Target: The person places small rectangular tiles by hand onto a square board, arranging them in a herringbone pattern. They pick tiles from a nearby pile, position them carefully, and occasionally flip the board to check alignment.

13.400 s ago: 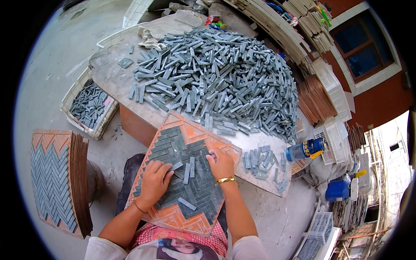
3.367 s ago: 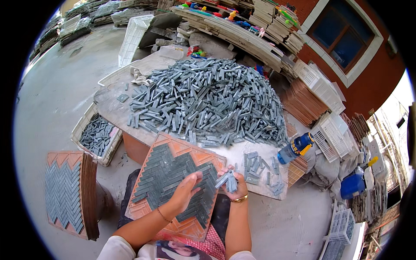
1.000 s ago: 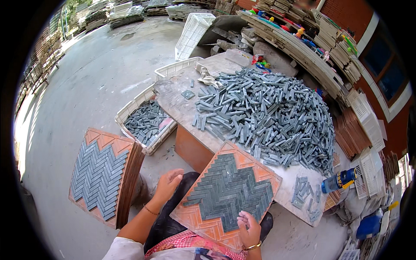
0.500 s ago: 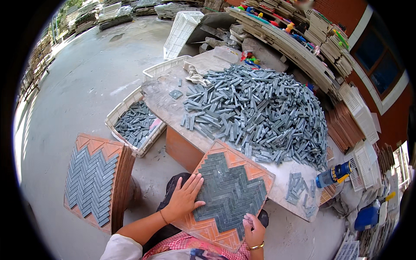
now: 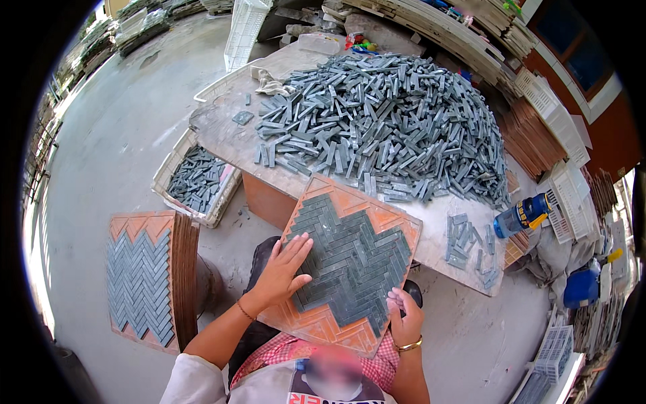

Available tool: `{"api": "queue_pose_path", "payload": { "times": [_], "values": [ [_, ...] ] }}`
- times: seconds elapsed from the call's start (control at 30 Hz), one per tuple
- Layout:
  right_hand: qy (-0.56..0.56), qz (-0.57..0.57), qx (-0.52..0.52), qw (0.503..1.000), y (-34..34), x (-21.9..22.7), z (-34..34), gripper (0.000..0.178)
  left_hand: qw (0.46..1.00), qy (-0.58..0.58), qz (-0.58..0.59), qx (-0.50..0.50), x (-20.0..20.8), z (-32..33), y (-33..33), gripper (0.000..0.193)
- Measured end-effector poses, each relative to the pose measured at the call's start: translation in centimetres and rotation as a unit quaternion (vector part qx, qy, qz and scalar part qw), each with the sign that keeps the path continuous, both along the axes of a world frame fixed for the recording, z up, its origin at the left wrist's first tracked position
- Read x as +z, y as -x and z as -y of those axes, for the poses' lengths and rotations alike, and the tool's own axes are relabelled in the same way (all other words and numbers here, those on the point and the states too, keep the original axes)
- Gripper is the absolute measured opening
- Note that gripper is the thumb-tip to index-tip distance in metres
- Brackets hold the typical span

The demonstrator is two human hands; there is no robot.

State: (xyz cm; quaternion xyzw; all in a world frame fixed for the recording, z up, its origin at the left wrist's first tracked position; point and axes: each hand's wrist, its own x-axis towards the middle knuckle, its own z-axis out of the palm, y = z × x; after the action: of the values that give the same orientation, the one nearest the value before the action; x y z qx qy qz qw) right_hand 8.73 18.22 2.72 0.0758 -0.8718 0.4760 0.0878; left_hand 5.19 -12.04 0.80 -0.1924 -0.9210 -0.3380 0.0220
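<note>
Orange tray [image 5: 346, 331]: over the person's lap, its far edge overlapping the desk's near edge in view.
Left hand: palm down, fingers straight, thumb apart, laid across the tray's left edge onto the strips.
Right hand [image 5: 406, 315]: half curled at the tray's right edge; cannot tell whether it pinches anything.
Strips in the tray [image 5: 346, 252]: dark grey-green, close-packed in herringbone zigzags; bare orange grooves show along the far and near edges.
Desk [image 5: 219, 124]: a heap of loose strips [image 5: 390, 121] toward its far edge, a few strips [image 5: 461, 236] by its near right corner.
Crate [image 5: 232, 188]: white, holding strips, beside the desk's left edge.
</note>
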Motion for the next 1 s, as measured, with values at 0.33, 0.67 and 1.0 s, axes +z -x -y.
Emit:
{"api": "queue_pose_path", "payload": {
  "times": [0.33, 0.67, 1.0],
  "values": [
    [0.005, 0.023, -0.023, 0.999, -0.9, -0.1, -1.2, 0.025, 0.986, -0.084, 0.072, 0.121, -2.2, 3.3, -4.0, 0.074],
    [-0.001, -0.011, 0.003, 1.000, -0.9, 0.4, 0.3, 0.024, 0.967, -0.109, -0.037, 0.229, -0.4, 1.9, -5.0, 0.041],
    [-0.025, -0.011, 0.007, 1.000, -1.1, 0.1, 0.3, 0.020, 0.984, -0.062, -0.061, 0.157, -2.6, 2.6, -6.9, 0.012]
  ]
}}
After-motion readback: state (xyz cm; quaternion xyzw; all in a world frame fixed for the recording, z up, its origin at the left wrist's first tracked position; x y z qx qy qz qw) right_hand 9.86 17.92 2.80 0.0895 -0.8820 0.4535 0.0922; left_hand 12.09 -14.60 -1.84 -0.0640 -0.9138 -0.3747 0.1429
